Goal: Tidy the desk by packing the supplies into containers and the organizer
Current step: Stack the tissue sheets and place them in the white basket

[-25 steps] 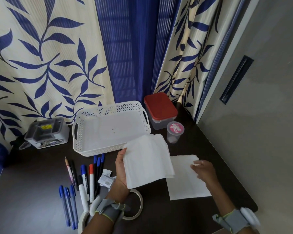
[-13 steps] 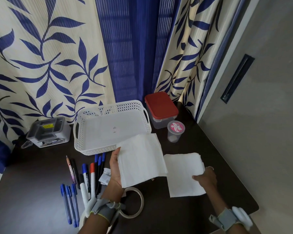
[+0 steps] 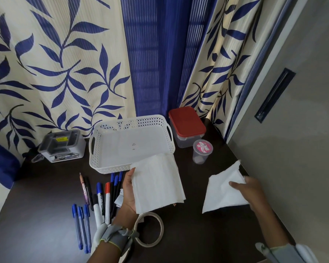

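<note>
**Dark desk, two hands, two white sheets**

Dark brown desk (image 3: 179, 234) set against a cream curtain (image 3: 55, 73) printed with blue leaves. At the back, a white perforated basket (image 3: 103, 141), nothing in it but two small marks on the floor. Just right of it, a clear box with a red lid (image 3: 186, 121), and in front of that a small clear tub with a pink labelled lid (image 3: 202, 147), print too small to read. Far left, a grey organizer (image 3: 62, 145) wearing a yellow sticker and a front label, lettering illegible.

Left hand (image 3: 128, 190) palm-up, thumb clamped on the edge of a folded white tissue stack (image 3: 157, 183), raised just in front of the basket. Right hand (image 3: 249, 194) pinching a single white tissue (image 3: 222, 192), lifted and tilted off the desk near the right edge.

Below the left hand: a tape roll (image 3: 150, 232). Left of it, blue pens (image 3: 81, 224), markers (image 3: 103, 198) capped blue and red, a pencil (image 3: 83, 186), all flat on the desk.
</note>
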Demonstrator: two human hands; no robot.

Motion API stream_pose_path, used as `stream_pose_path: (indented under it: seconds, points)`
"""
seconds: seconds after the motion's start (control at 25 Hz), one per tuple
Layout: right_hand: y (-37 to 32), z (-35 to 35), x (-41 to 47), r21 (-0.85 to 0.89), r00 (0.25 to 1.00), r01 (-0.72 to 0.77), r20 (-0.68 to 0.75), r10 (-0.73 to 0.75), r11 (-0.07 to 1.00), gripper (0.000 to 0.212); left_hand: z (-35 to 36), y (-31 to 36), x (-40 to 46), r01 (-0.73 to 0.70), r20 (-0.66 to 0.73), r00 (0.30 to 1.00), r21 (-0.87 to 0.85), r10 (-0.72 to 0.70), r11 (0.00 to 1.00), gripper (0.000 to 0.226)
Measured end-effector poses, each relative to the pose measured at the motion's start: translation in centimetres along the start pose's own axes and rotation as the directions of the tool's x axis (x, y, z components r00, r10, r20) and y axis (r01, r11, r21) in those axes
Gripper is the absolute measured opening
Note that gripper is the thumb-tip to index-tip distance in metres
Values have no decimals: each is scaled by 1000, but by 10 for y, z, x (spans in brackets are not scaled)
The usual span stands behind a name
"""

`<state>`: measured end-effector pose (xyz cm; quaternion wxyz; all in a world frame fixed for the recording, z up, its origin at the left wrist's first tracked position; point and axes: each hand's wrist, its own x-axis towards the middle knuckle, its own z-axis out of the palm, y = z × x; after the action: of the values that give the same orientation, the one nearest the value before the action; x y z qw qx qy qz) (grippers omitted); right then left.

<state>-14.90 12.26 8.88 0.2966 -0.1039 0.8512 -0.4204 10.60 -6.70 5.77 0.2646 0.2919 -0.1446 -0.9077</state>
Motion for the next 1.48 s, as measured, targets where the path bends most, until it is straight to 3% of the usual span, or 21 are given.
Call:
stream_pose_path:
  seconds: [0.28,0.4,0.56,0.8,1.0,1.24,1.32,1.48]
  points:
    - [-90,1,-53,96,969,234,58,-240,968,6,0,1,-5,29,-45,999,18,-28,999,50]
    - [-118,13,-79,150,913,372,119,-390,916,17,6,3,-9,32,-54,998,-10,-33,999,43]
    - [-142,33,-103,286,842,431,212,-496,856,20,11,2,-8,-1,-37,999,-24,0,1000,43]
    - [-130,77,-105,337,816,310,385,-431,889,17,23,4,-3,-28,-34,999,-32,26,999,38]
    - [-113,98,-89,303,854,245,382,-353,921,17,20,12,-3,-112,-81,991,-79,105,991,38]
    - [-113,108,-74,306,862,230,376,-340,924,14,17,15,-9,-105,-62,993,-52,102,993,34]
    - [-113,113,-69,299,875,231,351,-332,926,25,13,21,-11,-96,-36,995,-38,95,995,49]
    - [-114,125,-58,179,892,251,338,-299,951,59,3,32,-11,-89,-12,996,-92,89,992,54]
